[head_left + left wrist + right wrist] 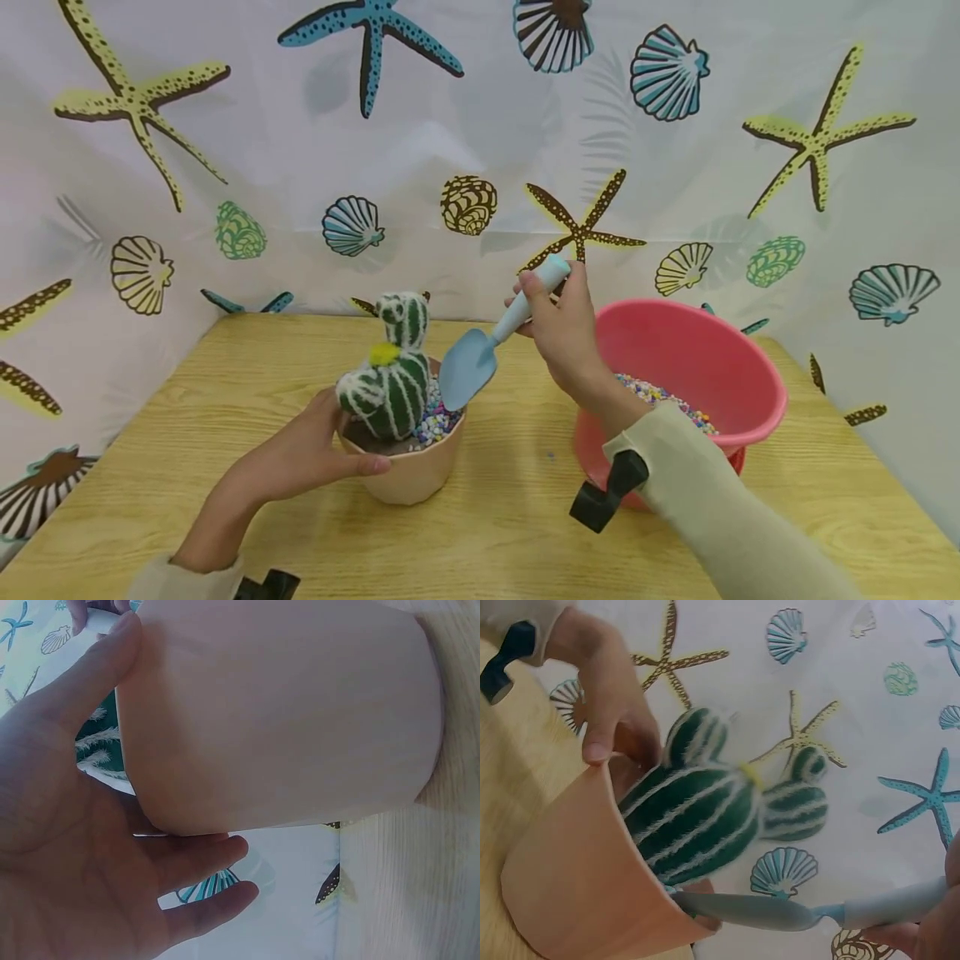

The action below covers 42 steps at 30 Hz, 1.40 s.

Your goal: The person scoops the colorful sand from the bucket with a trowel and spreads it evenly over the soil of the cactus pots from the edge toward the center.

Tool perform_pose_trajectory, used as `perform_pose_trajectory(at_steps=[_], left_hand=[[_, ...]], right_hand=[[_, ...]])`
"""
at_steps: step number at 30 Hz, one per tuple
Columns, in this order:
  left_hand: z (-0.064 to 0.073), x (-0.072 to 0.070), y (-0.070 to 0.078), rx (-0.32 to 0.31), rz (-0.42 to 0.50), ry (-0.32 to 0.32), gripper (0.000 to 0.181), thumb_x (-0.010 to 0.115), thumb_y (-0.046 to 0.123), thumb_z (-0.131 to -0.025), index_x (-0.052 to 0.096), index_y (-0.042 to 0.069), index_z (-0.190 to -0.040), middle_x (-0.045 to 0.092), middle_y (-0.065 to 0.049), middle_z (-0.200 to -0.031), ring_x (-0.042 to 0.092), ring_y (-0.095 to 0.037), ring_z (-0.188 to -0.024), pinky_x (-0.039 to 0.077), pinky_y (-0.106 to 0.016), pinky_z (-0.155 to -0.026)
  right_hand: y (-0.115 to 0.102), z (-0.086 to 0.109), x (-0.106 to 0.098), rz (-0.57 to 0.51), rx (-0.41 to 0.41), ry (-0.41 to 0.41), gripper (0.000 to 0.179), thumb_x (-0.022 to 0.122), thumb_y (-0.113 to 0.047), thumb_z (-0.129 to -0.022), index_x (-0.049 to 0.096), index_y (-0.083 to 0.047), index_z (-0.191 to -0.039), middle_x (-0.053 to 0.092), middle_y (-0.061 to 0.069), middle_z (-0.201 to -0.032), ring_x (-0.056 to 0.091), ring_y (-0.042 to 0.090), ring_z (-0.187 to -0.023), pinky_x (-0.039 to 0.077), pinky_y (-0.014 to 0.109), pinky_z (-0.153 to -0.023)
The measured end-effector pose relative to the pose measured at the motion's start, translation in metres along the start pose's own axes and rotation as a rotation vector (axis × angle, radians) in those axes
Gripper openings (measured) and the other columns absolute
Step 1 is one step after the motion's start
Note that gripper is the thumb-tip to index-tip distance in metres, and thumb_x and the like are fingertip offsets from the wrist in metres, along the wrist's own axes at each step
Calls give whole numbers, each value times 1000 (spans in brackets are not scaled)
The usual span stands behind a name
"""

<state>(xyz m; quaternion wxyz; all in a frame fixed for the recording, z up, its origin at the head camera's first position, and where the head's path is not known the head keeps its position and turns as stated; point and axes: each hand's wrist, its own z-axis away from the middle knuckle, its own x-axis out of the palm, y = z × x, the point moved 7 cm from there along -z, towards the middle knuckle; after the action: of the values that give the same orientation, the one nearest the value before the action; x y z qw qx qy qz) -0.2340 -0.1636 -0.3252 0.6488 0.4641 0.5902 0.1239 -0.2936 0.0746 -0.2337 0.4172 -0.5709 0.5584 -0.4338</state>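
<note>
A plush green cactus (405, 392) with white fuzzy ribs and a yellow flower stands in a peach pot (416, 475). Small colored pebbles (435, 421) fill part of the pot beside it. My left hand (315, 450) grips the pot's rim on the left side, thumb on the outer wall in the left wrist view. With my right hand (562, 325) I hold a light blue trowel (468, 367) by its handle, its blade tilted down at the pot's right rim. In the right wrist view the trowel tip reaches inside the rim, beside the cactus.
A pink bucket (765, 400) with colored pebbles (660, 396) stands on the right, partly behind my right forearm. Both stand on a wooden table (525, 533). A white cloth (480, 125) printed with starfish and shells hangs behind and at the sides.
</note>
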Motion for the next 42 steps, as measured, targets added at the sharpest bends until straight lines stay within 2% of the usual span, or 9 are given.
perform_pose_trajectory(at_steps=[5, 8, 15, 19, 27, 32, 36, 39, 42], left_hand=[[1, -2, -2, -23, -25, 7, 99, 77, 39, -78, 19, 4, -151, 29, -23, -149, 31, -41, -137, 29, -62, -106], [1, -2, -2, -9, -15, 5, 99, 77, 39, -79, 18, 5, -151, 29, -22, -150, 31, -40, -137, 29, -62, -107], [1, 1, -3, -34, -14, -4, 101, 76, 40, -79, 16, 5, -151, 26, -24, -149, 28, -42, -137, 28, -62, -107], [0, 1, -1, -25, -11, -11, 101, 76, 41, -79, 16, 4, -151, 26, -23, -149, 30, -41, -137, 29, -60, -107], [-2, 3, 1, 9, -2, -10, 100, 76, 42, -79, 17, 8, -151, 26, -18, -152, 30, -35, -139, 30, -56, -109], [-2, 1, -2, -4, -5, -32, 92, 73, 43, -81, 22, 9, -150, 33, -15, -148, 33, -33, -137, 34, -57, -106], [0, 0, -2, -28, -30, -24, 90, 74, 43, -81, 25, 8, -149, 36, -15, -147, 34, -33, -136, 34, -57, -105], [2, 0, 0, -89, -115, -2, 97, 72, 49, -80, 21, 3, -149, 39, -21, -142, 38, -36, -132, 38, -56, -102], [5, 2, 0, -176, -203, 9, 109, 70, 57, -78, 14, -1, -150, 43, -23, -127, 51, -32, -108, 48, -45, -82]], right_hand=[[0, 4, 14, 89, -134, -11, 29, 47, -13, -100, 33, 2, -120, 54, 22, -116, 63, 36, -106, 55, 42, -85], [0, 5, 21, 117, -184, -12, 28, 48, -12, -100, 34, 2, -120, 56, 24, -114, 64, 36, -104, 55, 40, -84], [-2, 5, 12, 88, -153, 16, 29, 45, -14, -101, 32, 2, -122, 56, 20, -109, 62, 36, -106, 56, 41, -84], [-9, 7, 9, 102, -138, -20, 28, 46, -14, -101, 32, 2, -121, 56, 20, -108, 63, 36, -103, 57, 41, -81], [-6, 13, 15, 201, -242, 14, 27, 51, -14, -99, 37, 1, -116, 62, 23, -101, 67, 33, -95, 58, 35, -76], [-6, 9, 11, 173, -249, 42, 27, 51, -12, -99, 37, 3, -116, 61, 22, -101, 67, 34, -95, 58, 35, -77], [-7, 7, 8, 135, -231, 35, 28, 50, -12, -99, 36, 4, -118, 60, 22, -103, 67, 35, -97, 57, 36, -81], [-6, 6, 6, 123, -219, 28, 28, 49, -12, -99, 36, 4, -118, 60, 22, -104, 66, 35, -98, 57, 36, -81], [-6, 4, 4, 113, -212, 33, 28, 49, -12, -99, 35, 3, -119, 59, 22, -106, 66, 34, -98, 57, 36, -81]])
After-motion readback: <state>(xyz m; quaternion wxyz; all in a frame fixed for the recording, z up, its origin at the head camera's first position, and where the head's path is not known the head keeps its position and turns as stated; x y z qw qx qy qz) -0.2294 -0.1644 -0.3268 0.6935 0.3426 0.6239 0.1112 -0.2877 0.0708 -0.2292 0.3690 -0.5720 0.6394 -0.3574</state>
